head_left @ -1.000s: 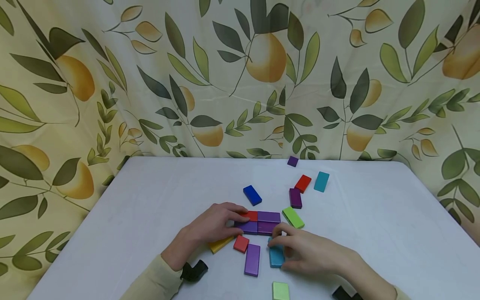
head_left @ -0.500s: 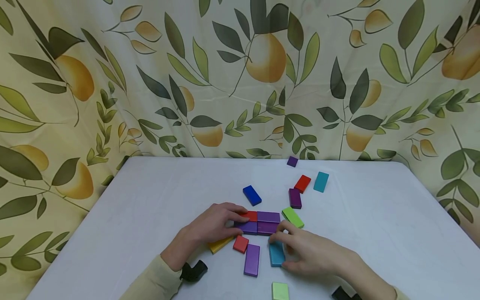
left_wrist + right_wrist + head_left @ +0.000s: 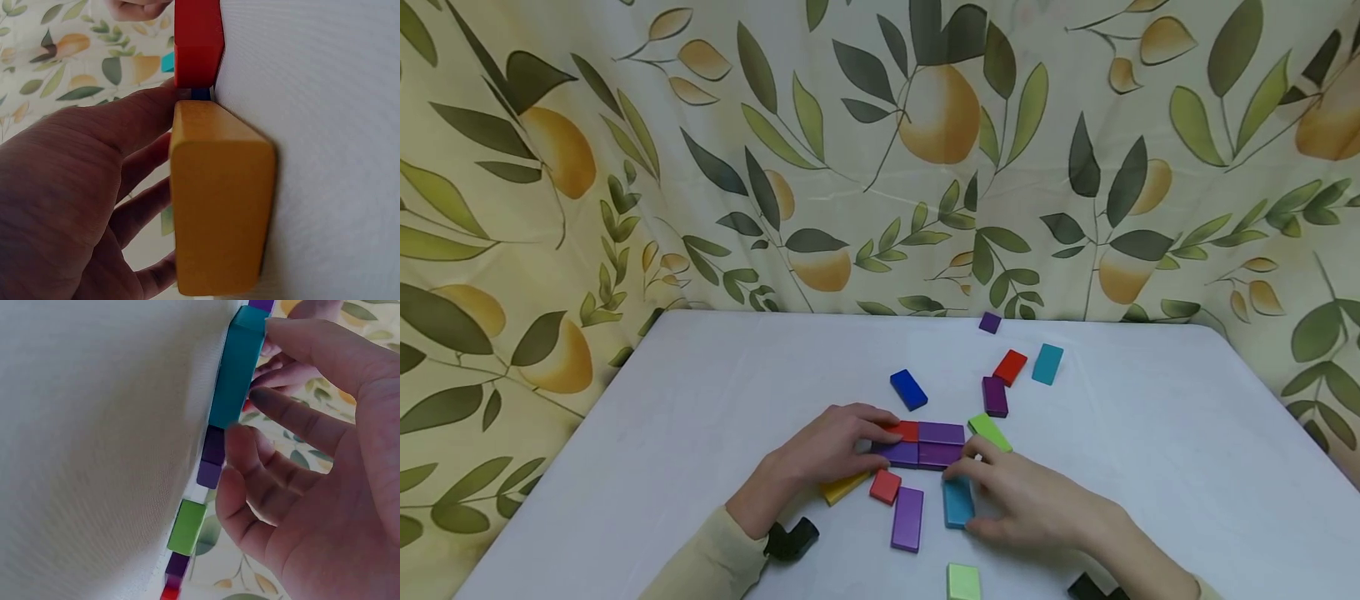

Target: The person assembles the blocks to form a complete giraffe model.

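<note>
The glossy teal rectangular block [image 3: 958, 505] lies on the white table [image 3: 587, 517], on the near side of a flat two-row group of red and purple blocks [image 3: 928, 442], by its right end; I can't tell whether they touch. My right wrist view shows what the head view partly covers: the right hand [image 3: 1030, 496] pinches the teal block lengthwise, thumb at one end, fingertips at the other. The left hand [image 3: 827, 446] grips the group's left end between thumb and fingers. My left wrist view gives me the full end face of a smooth yellow rectangular block [image 3: 222, 215], half hidden from the head. A small red block [image 3: 886, 487] sits just beside a long purple block [image 3: 908, 520], between the hands. A lime-green rectangular block [image 3: 989, 432] lies just beyond the right fingertips.
</note>
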`<state>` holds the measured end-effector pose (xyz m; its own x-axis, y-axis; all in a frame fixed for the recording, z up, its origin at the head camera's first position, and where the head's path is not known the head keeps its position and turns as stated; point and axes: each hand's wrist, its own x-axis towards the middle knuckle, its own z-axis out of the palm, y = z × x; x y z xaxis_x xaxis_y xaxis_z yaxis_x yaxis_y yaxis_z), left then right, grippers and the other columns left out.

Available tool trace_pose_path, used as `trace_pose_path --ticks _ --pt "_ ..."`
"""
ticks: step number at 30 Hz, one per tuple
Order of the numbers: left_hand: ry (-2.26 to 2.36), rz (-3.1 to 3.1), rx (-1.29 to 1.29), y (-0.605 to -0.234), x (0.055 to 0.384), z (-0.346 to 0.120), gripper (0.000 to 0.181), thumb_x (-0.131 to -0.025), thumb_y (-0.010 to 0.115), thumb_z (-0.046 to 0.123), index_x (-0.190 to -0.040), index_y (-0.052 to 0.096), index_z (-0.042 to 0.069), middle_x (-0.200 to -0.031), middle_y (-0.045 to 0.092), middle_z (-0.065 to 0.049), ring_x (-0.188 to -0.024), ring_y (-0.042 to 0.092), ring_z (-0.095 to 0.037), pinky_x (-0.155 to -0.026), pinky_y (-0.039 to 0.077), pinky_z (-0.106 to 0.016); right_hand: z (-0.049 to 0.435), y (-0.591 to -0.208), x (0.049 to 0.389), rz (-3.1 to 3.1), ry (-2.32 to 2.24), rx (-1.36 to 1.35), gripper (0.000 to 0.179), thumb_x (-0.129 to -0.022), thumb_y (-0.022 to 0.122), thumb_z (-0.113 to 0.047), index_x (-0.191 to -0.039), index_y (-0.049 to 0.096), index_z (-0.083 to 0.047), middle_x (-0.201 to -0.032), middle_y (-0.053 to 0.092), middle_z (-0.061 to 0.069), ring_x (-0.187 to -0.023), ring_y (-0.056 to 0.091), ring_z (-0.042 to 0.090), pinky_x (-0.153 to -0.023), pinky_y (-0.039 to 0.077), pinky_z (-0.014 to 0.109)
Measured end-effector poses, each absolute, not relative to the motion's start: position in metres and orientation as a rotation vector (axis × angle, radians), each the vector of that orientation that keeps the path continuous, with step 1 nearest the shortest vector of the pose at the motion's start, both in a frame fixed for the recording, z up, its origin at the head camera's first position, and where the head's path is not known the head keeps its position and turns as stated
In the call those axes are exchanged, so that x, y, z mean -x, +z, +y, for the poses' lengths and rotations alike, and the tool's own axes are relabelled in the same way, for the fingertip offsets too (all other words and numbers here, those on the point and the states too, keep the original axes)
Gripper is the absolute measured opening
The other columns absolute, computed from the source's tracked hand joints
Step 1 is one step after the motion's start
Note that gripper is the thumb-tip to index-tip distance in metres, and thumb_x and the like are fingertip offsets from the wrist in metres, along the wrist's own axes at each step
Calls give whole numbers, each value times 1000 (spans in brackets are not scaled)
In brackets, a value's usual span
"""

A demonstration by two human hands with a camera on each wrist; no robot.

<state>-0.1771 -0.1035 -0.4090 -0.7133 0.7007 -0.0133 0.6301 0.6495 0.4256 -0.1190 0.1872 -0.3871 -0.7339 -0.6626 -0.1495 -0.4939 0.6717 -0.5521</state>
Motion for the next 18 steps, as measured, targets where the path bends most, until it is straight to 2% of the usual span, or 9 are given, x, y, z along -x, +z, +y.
trace_pose_path --ticks 4,10,13,18 --pt "588 2687 -1098 -409 177 -104 38 -95 73 34 -130 72 21 -142 57 6 -133 48 -15 -109 42 -40 187 -386 120 2625 -645 960 50 -85 80 -45 -129 65 -26 -130 48 -4 -118 50 17 -94 54 40" --pt "575 2685 -1088 -408 178 -102 38 -95 72 34 -131 71 21 -143 57 7 -134 48 -16 -109 41 -40 189 -385 121 2604 -612 1050 46 -86 80 -42 -129 68 -34 -142 48 2 -132 41 29 -101 45 60" --pt "577 2687 -1085 -407 178 -101 38 -95 72 34 -131 71 21 -143 57 6 -134 48 -16 -109 41 -40 189 -385 122 2591 -605 1065 45 -86 80 -41 -129 67 -36 -146 46 3 -135 38 33 -103 41 64" --pt "575 2688 -1075 -406 177 -102 38 -95 73 34 -130 71 21 -142 57 6 -134 48 -16 -110 41 -41 189 -386 124 2575 -620 1060 44 -87 80 -41 -129 67 -38 -148 45 2 -136 37 33 -104 39 65"
